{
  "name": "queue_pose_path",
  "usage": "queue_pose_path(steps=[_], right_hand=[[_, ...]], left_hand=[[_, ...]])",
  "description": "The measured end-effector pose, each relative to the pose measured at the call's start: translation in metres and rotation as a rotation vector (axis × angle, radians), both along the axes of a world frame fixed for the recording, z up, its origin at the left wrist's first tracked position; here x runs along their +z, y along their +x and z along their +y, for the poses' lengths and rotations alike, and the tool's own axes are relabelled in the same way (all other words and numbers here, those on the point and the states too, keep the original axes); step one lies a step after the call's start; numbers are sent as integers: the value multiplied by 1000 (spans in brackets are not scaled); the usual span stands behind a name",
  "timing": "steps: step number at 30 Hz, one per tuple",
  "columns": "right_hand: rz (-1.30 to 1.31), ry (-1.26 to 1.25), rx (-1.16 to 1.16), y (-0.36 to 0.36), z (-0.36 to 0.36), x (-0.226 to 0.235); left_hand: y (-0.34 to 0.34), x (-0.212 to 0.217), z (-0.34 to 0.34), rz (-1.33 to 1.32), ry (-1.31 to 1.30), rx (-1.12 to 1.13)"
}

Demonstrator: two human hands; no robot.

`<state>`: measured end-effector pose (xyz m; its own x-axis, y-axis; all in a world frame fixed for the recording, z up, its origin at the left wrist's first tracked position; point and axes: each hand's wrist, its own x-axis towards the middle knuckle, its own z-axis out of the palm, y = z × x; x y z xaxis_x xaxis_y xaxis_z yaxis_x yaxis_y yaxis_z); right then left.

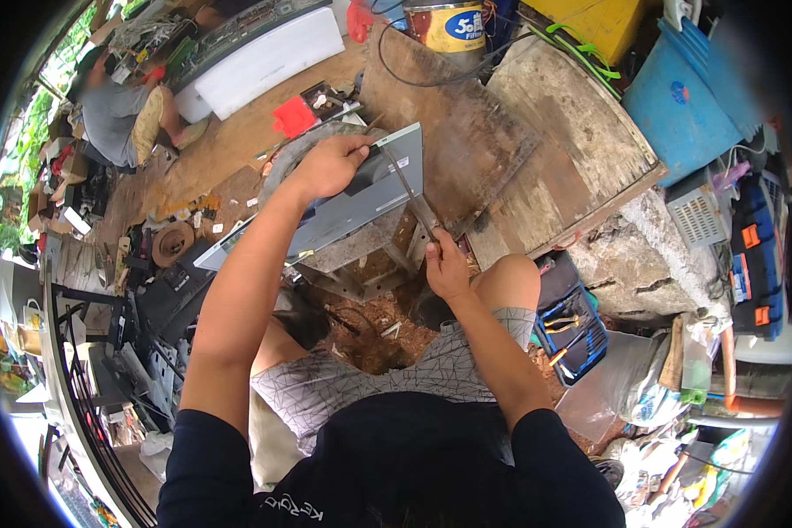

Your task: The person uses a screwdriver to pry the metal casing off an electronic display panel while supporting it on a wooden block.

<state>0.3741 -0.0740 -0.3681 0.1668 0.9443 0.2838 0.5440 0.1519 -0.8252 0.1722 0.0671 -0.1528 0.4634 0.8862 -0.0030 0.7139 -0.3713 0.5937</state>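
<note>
Beneath the left hand (327, 167), which pinches its far edge, a grey panel (354, 215) slants, seemingly whole, work apparently unfinished; the right hand (448, 267) clasps a metal tool (423, 212) reaching that edge.

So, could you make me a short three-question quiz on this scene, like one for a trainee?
1. Which hand holds the long slim tool?
2. True or false: the left hand is at the upper edge of the grey panel.
3. What colour is the big bucket at the upper right: (a) red, (b) blue or (c) white?

Key: 1. The right hand. 2. True. 3. b.
</note>
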Motion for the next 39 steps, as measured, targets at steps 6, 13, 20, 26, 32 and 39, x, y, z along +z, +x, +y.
queue_pose_path(steps=[6, 13, 20, 26, 32, 39], right_hand=[[-164, -174, -37, 15, -25, 71], [-487, -338, 25, 22, -31, 184], [-484, -253, 102, 59, -26, 198], [-304, -175, 59, 76, -9, 206], [-28, -35, 16, 45, 80, 173], [-486, 167, 195, 21, 165, 160]], left_hand=[[2, -13, 11, -13, 10, -41], [-13, -12, 13, 46, 45, 31], [0, -19, 15, 76, 93, 15], [-2, -9, -1, 26, 61, 58], [-9, -37, -5, -191, 319, 81], [1, -22, -19, -138, 329, 220]])
